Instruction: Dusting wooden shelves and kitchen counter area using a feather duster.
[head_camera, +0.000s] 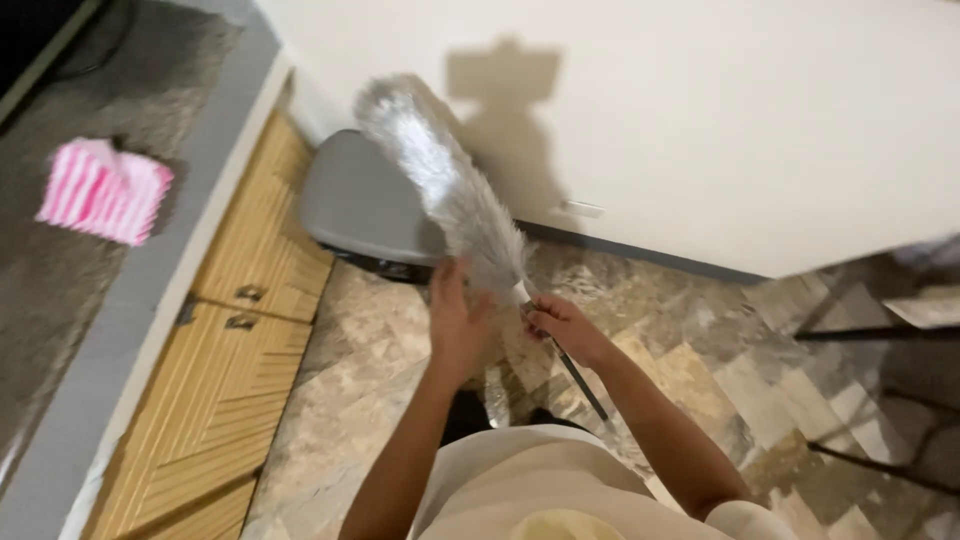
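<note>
A long grey fluffy duster (440, 180) points up and left toward the white wall, over a grey bin lid (355, 205). My right hand (565, 328) is closed around the duster's thin dark handle (580, 375), just below the white collar of the head. My left hand (455, 320) is held up with its fingers spread, touching the lower end of the fluffy head from the left.
A grey countertop (110, 330) runs along the left with a pink-and-white striped box (103, 190) on it. Wooden cabinet doors (225, 380) sit below it. The floor is mottled stone tile (700, 370). Dark metal furniture legs (880, 400) stand at the right.
</note>
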